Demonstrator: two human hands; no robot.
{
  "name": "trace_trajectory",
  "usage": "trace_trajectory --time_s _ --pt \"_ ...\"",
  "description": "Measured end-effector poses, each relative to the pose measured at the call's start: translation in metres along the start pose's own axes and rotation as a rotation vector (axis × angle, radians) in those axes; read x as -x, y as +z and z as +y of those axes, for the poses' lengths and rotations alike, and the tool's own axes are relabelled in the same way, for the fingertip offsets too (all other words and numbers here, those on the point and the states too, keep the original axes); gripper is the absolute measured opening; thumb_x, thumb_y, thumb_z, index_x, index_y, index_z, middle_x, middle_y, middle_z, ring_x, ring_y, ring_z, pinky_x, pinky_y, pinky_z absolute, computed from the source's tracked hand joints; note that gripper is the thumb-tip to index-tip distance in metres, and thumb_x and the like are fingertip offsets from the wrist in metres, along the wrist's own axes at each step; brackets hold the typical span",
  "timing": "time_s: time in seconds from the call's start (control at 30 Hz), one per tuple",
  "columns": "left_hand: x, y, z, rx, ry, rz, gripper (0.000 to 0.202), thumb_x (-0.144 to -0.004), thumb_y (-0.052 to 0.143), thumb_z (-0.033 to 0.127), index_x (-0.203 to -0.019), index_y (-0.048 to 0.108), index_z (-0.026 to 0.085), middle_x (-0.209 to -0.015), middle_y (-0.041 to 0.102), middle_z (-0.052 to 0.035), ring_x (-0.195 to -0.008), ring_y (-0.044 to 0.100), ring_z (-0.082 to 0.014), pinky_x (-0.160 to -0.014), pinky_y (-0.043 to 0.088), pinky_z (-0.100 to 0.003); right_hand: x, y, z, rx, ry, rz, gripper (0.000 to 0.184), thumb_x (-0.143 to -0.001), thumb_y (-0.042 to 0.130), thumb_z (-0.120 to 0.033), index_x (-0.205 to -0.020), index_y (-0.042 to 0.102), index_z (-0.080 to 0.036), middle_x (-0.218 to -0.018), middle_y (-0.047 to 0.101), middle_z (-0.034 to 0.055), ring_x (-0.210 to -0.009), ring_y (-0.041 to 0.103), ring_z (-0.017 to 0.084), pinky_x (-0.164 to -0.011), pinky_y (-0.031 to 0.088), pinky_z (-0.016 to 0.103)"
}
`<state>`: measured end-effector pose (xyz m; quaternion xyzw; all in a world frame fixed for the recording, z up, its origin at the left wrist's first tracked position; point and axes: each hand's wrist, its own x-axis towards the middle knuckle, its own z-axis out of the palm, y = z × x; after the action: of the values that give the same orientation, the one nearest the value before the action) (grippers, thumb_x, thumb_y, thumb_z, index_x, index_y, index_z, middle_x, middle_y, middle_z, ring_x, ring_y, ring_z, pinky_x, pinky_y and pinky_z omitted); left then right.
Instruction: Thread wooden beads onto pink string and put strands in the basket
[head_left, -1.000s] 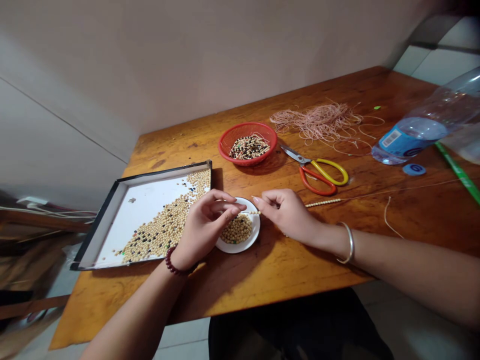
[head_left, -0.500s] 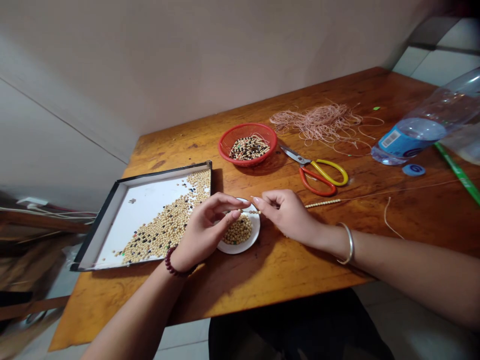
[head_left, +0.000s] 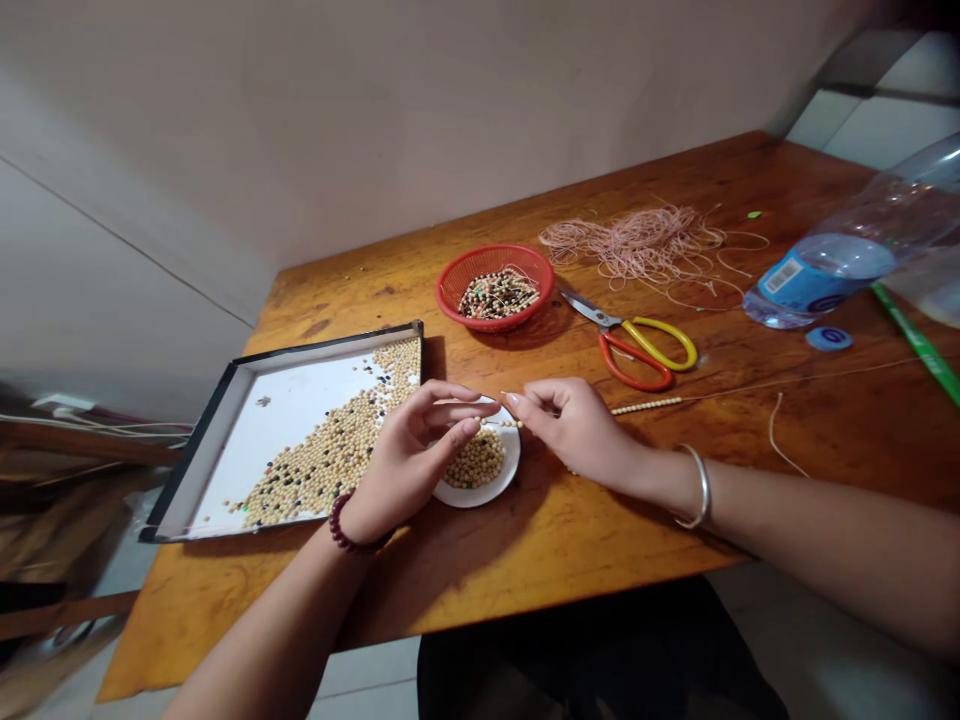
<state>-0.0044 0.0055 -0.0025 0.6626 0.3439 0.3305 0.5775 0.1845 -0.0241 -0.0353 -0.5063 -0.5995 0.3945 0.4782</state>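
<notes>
Over a small white plate [head_left: 504, 484] heaped with cream beads [head_left: 474, 462], my two hands meet. My left hand [head_left: 420, 445] has its thumb and fingers curved toward each other, with a tiny bead at the thumb tip. My right hand [head_left: 574, 425] is closed in a pinch on a thin string carrying a few beads [head_left: 510, 424]; its curled fingers hide part of the string. A row of threaded beads [head_left: 646, 406] emerges behind that hand and lies on the table, its thread trailing off to the right.
A black-edged tray [head_left: 214, 430] of loose beads lies left. Behind the plate stand a red basket [head_left: 495, 255] of mixed beads, scissors [head_left: 637, 350] and tangled pink string [head_left: 637, 245]. A plastic bottle [head_left: 832, 265], its cap [head_left: 829, 338] and a green strip [head_left: 919, 345] are right.
A bead now shows at my left thumb tip, where the line looked bare before. Both hands stay almost in place.
</notes>
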Motion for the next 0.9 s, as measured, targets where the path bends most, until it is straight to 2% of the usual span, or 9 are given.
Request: trace_trajectory --time_s 0.33,0.53,0.7,0.9 --pt "-0.0003 0.0004 -0.0004 -0.041 0.017 0.001 0.020 -0.080 0.068 0.019 -0.098 0.060 0.018 -0.099 0.072 -0.0073 -0.094 0.069 -0.0161 -0.081 0.057 -0.023 0.0005 0.0000 -0.0011 -0.033 0.005 -0.015 0.044 -0.088 0.050 -0.042 -0.054 0.034 -0.019 -0.054 0.029 -0.0046 -0.053 0.028 0.008 -0.051 0.024 0.024" --pt "-0.0010 0.0025 0.0006 -0.184 0.069 0.013 0.008 -0.078 0.070 0.020 -0.083 0.065 0.016 -0.091 0.073 -0.0063 -0.084 0.070 -0.0149 -0.072 0.057 -0.021 0.0017 0.0003 -0.0008 -0.041 0.001 -0.034 0.044 -0.088 0.049 -0.042 -0.054 0.035 -0.019 -0.055 0.030 -0.0042 -0.054 0.029 0.008 -0.051 0.025 0.023" --pt "-0.0021 0.0031 0.0051 -0.325 0.130 0.008 0.007 -0.079 0.069 0.022 -0.083 0.070 0.017 -0.091 0.074 -0.0068 -0.086 0.069 -0.0162 -0.072 0.057 -0.023 0.0019 0.0007 -0.0008 -0.044 0.007 -0.039 0.044 -0.088 0.048 -0.044 -0.054 0.035 -0.019 -0.055 0.030 -0.0041 -0.054 0.029 0.009 -0.050 0.024 0.023" --pt "-0.0022 0.0034 0.0052 -0.345 0.124 0.033 0.010 -0.080 0.068 0.024 -0.088 0.069 0.018 -0.093 0.072 -0.0061 -0.085 0.068 -0.0155 -0.069 0.056 -0.023 0.0011 0.0013 0.0007 -0.066 0.011 -0.042 0.044 -0.088 0.049 -0.045 -0.055 0.036 -0.019 -0.055 0.030 -0.0041 -0.054 0.030 0.009 -0.050 0.025 0.023"
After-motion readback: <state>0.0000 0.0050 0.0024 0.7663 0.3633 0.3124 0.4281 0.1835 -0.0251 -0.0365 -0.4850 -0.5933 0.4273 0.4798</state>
